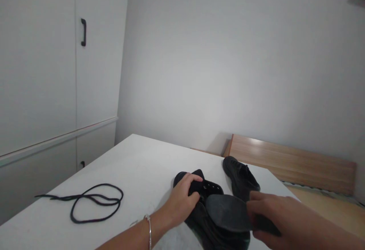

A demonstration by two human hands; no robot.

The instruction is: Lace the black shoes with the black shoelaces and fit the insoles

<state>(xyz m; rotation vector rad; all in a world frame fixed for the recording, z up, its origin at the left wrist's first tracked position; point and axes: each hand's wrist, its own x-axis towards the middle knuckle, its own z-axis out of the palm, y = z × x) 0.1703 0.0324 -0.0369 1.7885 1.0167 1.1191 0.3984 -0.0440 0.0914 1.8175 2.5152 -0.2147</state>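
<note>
A black shoe (199,219) without a lace lies on the white table, its toe pointing away from me. My left hand (184,196) grips the shoe near its tongue, thumb and fingers closed on the upper. In my right hand (265,215) is a dark grey insole (226,211), its rounded end over the shoe's opening. Whether that end is inside the shoe or just above it, I cannot tell. Behind stands a second black shoe (241,177), apart from both hands. A loose black shoelace (97,200) lies looped on the left.
The white table (137,158) reaches toward a grey wall. A wooden headboard (291,162) stands beyond its right edge, beside a light tan surface (330,208). White cabinets (40,67) with dark handles are at the left.
</note>
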